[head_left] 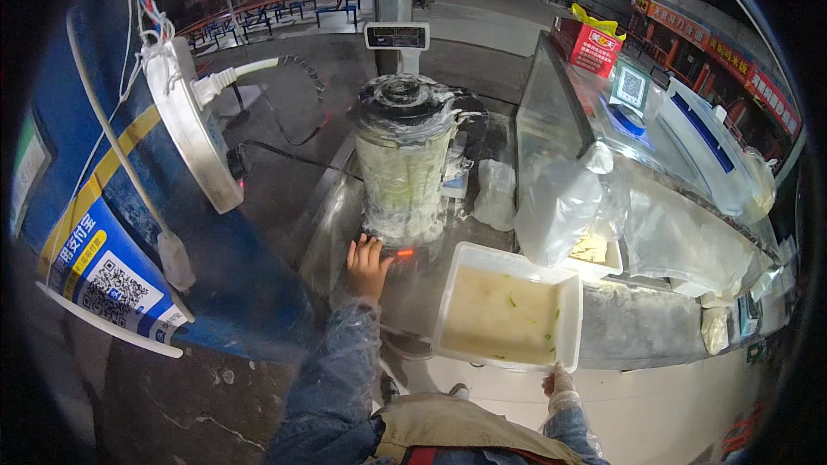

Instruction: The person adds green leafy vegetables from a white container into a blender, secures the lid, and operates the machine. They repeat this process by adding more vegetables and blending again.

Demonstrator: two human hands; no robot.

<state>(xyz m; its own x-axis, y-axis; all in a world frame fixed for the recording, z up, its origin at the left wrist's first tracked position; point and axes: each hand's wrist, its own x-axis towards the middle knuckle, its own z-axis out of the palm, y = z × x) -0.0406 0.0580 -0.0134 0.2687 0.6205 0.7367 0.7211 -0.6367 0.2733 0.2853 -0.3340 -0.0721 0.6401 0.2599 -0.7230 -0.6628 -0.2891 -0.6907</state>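
Right hand [558, 381] grips the white tray [568, 327]; left hand's [367, 265] open fingers press the blender [403, 164] base.

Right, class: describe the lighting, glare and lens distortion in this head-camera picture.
Head view: night scene, dark vignette around the rim; the fisheye bends the counter edge. Bright lamps flare at the top. The white tray at the right hand looks bright; a red light glows beside the left hand below the blender.
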